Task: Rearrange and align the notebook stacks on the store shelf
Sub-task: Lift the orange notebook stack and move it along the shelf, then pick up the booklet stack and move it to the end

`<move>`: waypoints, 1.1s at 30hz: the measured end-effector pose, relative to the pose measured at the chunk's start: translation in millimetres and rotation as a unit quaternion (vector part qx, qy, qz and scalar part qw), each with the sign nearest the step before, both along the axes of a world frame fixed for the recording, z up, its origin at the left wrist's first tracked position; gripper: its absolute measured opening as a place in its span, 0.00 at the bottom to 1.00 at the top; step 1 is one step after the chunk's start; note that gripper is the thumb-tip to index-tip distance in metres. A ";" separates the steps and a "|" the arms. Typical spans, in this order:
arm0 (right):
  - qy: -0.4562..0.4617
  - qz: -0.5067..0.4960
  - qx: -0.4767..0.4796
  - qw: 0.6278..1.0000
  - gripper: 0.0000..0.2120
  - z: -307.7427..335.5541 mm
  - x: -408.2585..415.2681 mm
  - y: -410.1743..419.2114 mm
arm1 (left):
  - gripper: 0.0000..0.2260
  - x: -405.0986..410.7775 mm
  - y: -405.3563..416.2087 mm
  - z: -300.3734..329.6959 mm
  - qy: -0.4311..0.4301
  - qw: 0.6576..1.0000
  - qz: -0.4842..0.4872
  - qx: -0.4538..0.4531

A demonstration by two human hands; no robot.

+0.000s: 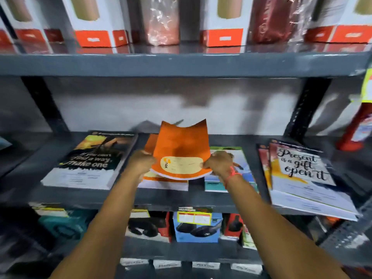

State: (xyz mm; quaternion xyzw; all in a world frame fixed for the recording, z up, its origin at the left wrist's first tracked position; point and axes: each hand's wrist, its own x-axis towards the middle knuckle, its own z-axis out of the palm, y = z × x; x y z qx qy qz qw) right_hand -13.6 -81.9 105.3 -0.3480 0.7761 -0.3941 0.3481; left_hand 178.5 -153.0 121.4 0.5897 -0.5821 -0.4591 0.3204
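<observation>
I hold a thin bundle of orange notebooks (pixel 182 152) above the middle shelf (pixel 128 198), its middle sagging and its far corners curling up. My left hand (pixel 141 161) grips its left edge and my right hand (pixel 219 163) grips its right edge. Under it lies an orange notebook stack (pixel 161 183). A dark "make one" stack (pixel 88 162) sits to the left. A blue and green stack (pixel 244 170) lies partly hidden under my right wrist. At the right, a "Present is a gift" stack (pixel 302 174) lies skewed and overhangs the shelf's front edge.
The upper shelf (pixel 181 63) holds white and orange boxes (pixel 94 23) and wrapped red items (pixel 269 19). Below are boxed headphones (pixel 196 226) and other packages. A red cylinder (pixel 356 127) stands at the far right. A dark upright (pixel 306 109) braces the shelf.
</observation>
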 end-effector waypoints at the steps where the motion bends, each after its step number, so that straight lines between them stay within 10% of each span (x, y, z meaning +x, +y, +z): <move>1: -0.008 -0.001 -0.004 1.000 0.14 8.4 20.1 -2.3 | 0.17 14.4 -6.4 -7.6 -0.011 1.000 0.009 0.009; 10: 0.082 0.064 0.049 0.993 0.10 -34.5 64.0 -18.6 | 0.09 63.1 -34.3 -51.4 -0.146 0.989 -0.010 -0.007; 19: 0.326 0.058 0.059 0.942 0.11 -17.6 59.6 -2.2 | 0.10 41.0 -29.8 -35.4 -0.486 0.855 -0.064 -0.169; 33: 0.269 -0.168 0.120 0.941 0.14 -26.6 -153.6 126.6 | 0.12 -235.2 110.2 -43.1 -0.217 0.907 -0.312 -0.182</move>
